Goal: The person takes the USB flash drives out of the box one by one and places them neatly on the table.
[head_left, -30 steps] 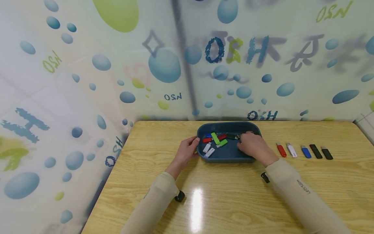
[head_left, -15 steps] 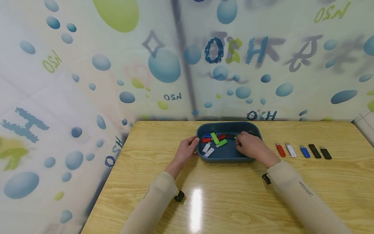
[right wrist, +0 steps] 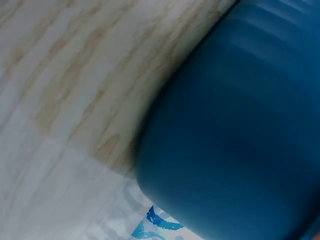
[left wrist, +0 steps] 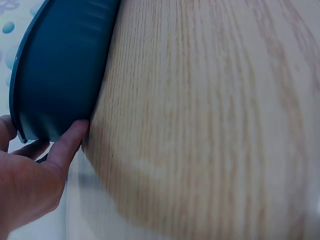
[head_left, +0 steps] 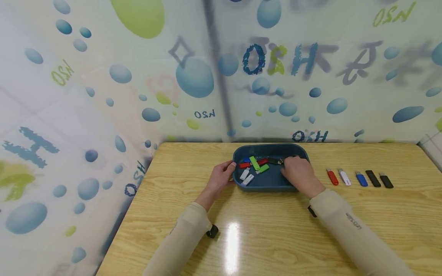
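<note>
USB sticks (head_left: 254, 163) in a dark blue tray (head_left: 266, 189), both hands at it

Left hand (head_left: 222, 175) has the tray's left end gripped by the rim; right hand (head_left: 298, 172) is dipped into the right side, fingertips hidden, so can't tell if it's got anything. Five more sticks (head_left: 362, 179) (red, white, blue, two black) lie lined up on the wood-grain table (head_left: 276, 230), right of the tray.

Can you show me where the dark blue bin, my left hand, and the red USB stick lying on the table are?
Dark blue bin (left wrist: 65, 70): left wrist view, on its outer wall.
Left hand (head_left: 221, 176): head view, middle of the hand.
Red USB stick (head_left: 333, 178): head view, on its red body.
</note>
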`<state>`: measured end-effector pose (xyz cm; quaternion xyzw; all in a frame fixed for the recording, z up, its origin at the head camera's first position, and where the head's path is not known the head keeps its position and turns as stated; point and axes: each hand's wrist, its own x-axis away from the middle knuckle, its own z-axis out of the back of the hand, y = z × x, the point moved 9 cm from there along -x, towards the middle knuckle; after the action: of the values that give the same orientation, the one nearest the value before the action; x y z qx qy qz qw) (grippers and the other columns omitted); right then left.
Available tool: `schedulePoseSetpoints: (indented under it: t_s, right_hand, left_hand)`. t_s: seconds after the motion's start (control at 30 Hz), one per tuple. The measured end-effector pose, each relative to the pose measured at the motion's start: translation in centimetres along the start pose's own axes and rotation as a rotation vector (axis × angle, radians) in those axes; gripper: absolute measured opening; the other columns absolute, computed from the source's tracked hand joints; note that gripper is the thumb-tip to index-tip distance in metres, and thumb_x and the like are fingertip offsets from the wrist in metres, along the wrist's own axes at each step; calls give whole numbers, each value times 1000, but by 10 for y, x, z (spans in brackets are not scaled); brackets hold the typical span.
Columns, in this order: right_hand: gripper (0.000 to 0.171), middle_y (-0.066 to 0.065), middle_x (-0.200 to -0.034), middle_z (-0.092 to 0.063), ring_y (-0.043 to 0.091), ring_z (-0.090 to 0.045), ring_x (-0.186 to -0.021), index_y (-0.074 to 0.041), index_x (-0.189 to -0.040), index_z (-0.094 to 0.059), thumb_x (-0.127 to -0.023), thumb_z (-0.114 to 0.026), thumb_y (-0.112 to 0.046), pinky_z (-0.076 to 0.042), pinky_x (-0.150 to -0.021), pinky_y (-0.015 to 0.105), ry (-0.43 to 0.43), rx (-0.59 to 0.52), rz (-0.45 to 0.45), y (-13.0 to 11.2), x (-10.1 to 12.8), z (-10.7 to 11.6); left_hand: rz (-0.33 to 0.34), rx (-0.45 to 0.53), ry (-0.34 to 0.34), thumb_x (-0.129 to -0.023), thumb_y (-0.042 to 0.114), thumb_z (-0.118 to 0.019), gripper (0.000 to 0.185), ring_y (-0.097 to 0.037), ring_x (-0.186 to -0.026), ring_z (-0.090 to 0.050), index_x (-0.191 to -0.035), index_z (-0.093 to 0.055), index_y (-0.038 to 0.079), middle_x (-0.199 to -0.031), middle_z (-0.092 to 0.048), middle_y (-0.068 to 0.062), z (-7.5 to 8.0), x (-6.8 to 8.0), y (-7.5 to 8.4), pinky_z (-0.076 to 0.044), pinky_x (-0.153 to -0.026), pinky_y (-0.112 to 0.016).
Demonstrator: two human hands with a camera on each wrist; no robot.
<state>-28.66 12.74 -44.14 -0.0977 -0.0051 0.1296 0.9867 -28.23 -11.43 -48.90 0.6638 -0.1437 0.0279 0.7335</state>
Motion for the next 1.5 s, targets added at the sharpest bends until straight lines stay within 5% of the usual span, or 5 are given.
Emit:
schedulePoseSetpoints:
  t_s: [0.43,0.6,0.7,0.83,1.5]
  right_hand:
    - [29,8,-61,-50,23,-49,-54,-5,-67,-58,-95,-62,1,-43,-48,36,-62,-68,-17,1,-1,-3]
    - [23,11,-68,-53,27,-51,-64,-3,-71,-60,-93,-65,0,-45,-55,41,-29,-122,-17,3,-1,5]
    - [10,15,-82,-63,31,-59,-75,3,-86,-70,-94,-66,-3,-53,-65,47,-11,-170,-25,5,1,11]
    - [18,20,-100,-69,33,-64,-88,7,-105,-72,-96,-65,-6,-56,-75,51,20,-221,-46,9,7,21]
    - [26,16,-94,-69,29,-62,-80,5,-113,-71,-99,-63,-15,-53,-64,45,173,-349,-102,47,41,76]
  left_hand:
    - [0,-10,1,-111,32,-51,51,-31,-122,-64,-154,-49,3,-144,-58,-18,-1,0,1,-60,-92,-42]
    - [3,-21,8,-111,32,-51,51,-30,-122,-64,-154,-49,4,-145,-58,-17,-1,-1,0,-59,-93,-42]
    - [2,-24,7,-111,32,-51,51,-30,-122,-64,-154,-49,4,-145,-58,-17,-1,-1,0,-59,-93,-43]
    - [2,-23,8,-111,31,-52,50,-31,-122,-64,-154,-49,5,-145,-58,-17,-1,-1,-1,-59,-93,-43]
    - [-2,-12,3,-111,32,-51,51,-32,-124,-63,-154,-49,4,-145,-57,-18,0,0,0,-59,-94,-44]
